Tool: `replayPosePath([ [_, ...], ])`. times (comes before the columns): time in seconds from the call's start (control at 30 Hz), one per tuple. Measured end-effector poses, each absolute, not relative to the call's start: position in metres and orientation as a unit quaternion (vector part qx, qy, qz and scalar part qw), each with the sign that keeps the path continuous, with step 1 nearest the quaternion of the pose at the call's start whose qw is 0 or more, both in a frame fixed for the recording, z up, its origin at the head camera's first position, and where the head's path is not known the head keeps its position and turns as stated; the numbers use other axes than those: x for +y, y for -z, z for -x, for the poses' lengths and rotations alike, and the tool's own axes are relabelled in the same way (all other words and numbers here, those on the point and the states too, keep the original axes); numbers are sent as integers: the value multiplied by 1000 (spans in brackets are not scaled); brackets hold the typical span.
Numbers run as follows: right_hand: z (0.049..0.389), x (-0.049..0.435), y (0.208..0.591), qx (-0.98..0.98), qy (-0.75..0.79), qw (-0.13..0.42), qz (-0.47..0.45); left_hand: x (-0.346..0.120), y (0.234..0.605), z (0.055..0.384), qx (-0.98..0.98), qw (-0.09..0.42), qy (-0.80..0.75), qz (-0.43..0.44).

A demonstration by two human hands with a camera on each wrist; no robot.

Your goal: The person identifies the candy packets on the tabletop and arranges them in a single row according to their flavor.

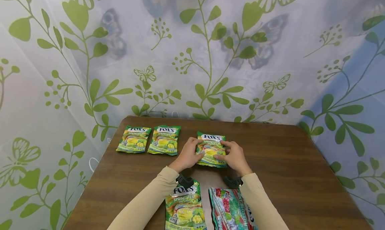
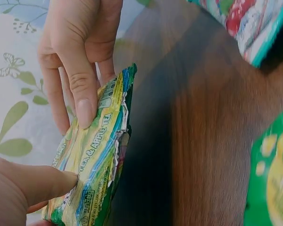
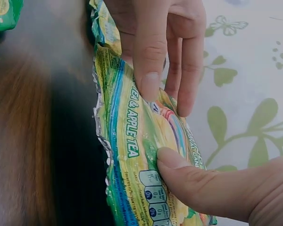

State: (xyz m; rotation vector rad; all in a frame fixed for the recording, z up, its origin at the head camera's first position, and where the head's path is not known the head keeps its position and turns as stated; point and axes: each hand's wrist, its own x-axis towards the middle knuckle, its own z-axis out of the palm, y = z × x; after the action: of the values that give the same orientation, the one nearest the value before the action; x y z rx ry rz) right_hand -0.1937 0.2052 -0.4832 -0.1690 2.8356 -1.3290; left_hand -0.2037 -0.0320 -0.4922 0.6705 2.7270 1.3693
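Note:
A green and yellow Fox's Spring Tea candy bag (image 1: 210, 144) lies face up between both hands, near the far side of the table. The left hand (image 1: 190, 153) grips its left side, thumb pressed on the printed front. On the opposite side the right hand (image 1: 236, 157) holds it the same way, its thumb (image 3: 179, 172) flat on the wrapper. Both wrist views show the bag's crimped lower edge (image 2: 120, 136) over a dark shadow on the wood. Other fingers reach round the sides, partly hidden by the bag.
Two matching bags, one at the far left corner (image 1: 133, 140) and one beside it (image 1: 164, 140), lie in a row. Nearer, between the forearms, are another Spring Tea bag (image 1: 185, 206) and a red and teal candy bag (image 1: 230, 210). A leaf-printed curtain (image 1: 192, 56) hangs behind the brown table (image 1: 288, 176).

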Motion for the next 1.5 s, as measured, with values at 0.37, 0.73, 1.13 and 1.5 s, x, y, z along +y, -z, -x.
replayPosePath([
  [0.37,213,179,486,903,425,-12,67,-51,495,215,887,7,-420,-193],
  [0.73,225,161,488,905,419,-13,66,-60,499,225,893,5,-415,-176],
  [1.13,234,153,494,907,417,-14,64,-60,502,226,895,8,-416,-160],
  [1.5,235,153,498,907,416,-12,63,-60,504,228,904,5,-397,-155],
])
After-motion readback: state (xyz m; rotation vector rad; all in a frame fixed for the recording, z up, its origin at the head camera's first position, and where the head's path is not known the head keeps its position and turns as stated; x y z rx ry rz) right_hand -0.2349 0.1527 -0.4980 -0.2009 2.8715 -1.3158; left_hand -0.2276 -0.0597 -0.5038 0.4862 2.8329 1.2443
